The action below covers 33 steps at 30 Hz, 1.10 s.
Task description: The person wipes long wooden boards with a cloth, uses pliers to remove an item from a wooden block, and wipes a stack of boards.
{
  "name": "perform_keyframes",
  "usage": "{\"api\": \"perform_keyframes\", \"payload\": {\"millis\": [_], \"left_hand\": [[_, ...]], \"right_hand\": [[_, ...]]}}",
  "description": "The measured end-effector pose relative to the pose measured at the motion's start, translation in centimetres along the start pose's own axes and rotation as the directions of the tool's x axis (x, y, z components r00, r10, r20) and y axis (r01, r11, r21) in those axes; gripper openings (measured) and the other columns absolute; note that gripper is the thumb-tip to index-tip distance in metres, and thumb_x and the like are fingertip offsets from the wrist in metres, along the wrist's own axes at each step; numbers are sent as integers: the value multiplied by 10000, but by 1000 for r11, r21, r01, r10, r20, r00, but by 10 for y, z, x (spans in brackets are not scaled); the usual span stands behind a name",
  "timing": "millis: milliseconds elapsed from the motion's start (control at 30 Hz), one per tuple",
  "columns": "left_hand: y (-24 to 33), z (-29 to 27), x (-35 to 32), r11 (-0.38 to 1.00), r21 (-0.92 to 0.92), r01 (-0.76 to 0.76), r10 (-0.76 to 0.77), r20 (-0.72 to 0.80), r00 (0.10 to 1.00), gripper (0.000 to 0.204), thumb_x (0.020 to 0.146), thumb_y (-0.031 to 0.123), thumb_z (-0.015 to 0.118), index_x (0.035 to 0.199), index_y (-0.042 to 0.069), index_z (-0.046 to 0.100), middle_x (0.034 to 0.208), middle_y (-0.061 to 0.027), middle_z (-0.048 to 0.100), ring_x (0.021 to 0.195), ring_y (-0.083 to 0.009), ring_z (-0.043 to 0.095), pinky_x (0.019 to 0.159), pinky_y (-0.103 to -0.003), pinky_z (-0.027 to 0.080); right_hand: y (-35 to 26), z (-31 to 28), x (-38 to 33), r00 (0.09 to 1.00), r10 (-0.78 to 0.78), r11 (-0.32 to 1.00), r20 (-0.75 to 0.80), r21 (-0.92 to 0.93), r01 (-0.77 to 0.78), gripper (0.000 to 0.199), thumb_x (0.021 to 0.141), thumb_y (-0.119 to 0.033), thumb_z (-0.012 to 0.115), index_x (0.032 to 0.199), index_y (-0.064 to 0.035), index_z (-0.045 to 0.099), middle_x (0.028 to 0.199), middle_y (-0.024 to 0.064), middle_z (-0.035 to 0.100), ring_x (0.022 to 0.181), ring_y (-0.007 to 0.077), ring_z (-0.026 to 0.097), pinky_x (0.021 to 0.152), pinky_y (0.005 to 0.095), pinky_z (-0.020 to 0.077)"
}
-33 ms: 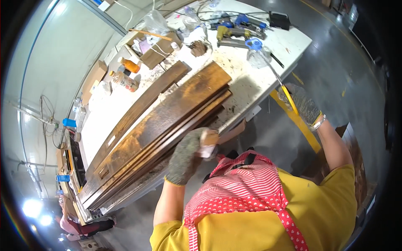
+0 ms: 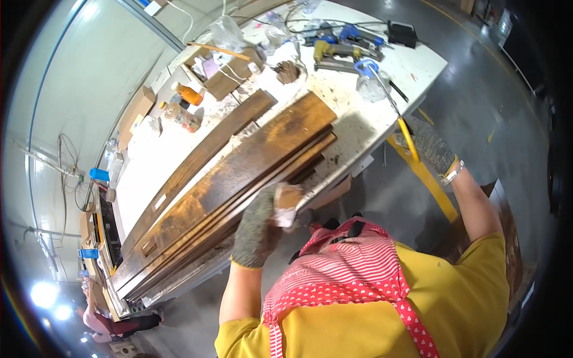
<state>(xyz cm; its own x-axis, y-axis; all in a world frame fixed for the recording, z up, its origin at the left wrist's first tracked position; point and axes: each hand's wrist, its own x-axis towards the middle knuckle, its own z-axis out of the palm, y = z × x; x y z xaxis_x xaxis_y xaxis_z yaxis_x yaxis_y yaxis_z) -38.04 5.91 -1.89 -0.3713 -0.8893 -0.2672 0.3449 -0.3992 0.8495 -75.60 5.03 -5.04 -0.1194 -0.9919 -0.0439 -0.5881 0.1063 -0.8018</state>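
Observation:
My left hand, in a grey-green knit glove, is closed around a small brown-and-white block beside the near edge of the stacked planks. These dark brown, stained wooden boards lie lengthwise along the front of the white table. Off the table's right edge, my gloved right hand grips a yellow-handled tool with a long thin metal shaft. The shaft reaches over the table to a clear plastic container with a blue rim; whether its tip touches the container cannot be made out.
Nail guns and cables lie at the table's far right. An open cardboard box, an orange bottle and a clear bottle stand behind the boards. Another person is at the lower left.
The yellow-handled tool has tilted, its shaft now reaching further up across the blue-rimmed container. My left hand with the block has shifted slightly left.

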Motion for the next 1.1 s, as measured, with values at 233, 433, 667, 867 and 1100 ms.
{"api": "perform_keyframes", "payload": {"millis": [233, 433, 667, 867, 1100], "left_hand": [[63, -70, -34, 907, -295, -302, 244, -220, 945, 447, 1000, 416, 458, 1284, 82, 544, 1071, -152, 650, 562, -184, 569, 434, -264, 446], [78, -104, -39, 906, -276, -322, 193, -407, 893, 346, 959, 269, 544, 1265, 107, 550, 1136, -130, 639, 811, -169, 597, 638, -273, 512], [73, -112, -45, 875, -345, -340, 75, -598, 798, 678, 769, 5, 717, 1356, 46, 380, 1177, -96, 617, 1095, -232, 585, 965, -325, 459], [54, -103, -58, 916, -134, -378, 130, -792, 597, 617, 838, 111, 671, 1381, 73, 380, 1271, -91, 580, 1131, -246, 565, 982, -334, 460], [47, -99, -56, 958, -95, -271, 75, -828, 556, 796, 769, 211, 758, 1424, 40, 340, 1343, -99, 545, 1255, -257, 501, 1089, -337, 359]], "right_hand": [[-65, 31, 130, 880, -470, 773, 69, -448, 449, 381, 912, -336, 608, 1178, -64, 610, 1115, 167, 637, 1003, 349, 610, 878, 415, 482], [-200, 103, 242, 894, -262, 875, 363, -302, 379, 449, 917, -455, 549, 1013, -27, 647, 946, 178, 668, 807, 305, 655, 748, 408, 503], [-201, 243, 435, 638, -634, 363, 438, -560, 745, 312, 922, -239, 539, 796, 17, 664, 640, 118, 655, 446, 206, 597, 465, 354, 487], [-224, 281, 496, 829, -384, 862, 407, -163, 479, 477, 937, -431, 549, 757, -9, 677, 633, 106, 655, 471, 166, 627, 474, 316, 489], [-239, 266, 526, 958, -281, 786, -60, -587, 194, 250, 806, -288, 622, 984, -117, 657, 1019, 169, 638, 1030, 340, 614, 829, 469, 515]]}}
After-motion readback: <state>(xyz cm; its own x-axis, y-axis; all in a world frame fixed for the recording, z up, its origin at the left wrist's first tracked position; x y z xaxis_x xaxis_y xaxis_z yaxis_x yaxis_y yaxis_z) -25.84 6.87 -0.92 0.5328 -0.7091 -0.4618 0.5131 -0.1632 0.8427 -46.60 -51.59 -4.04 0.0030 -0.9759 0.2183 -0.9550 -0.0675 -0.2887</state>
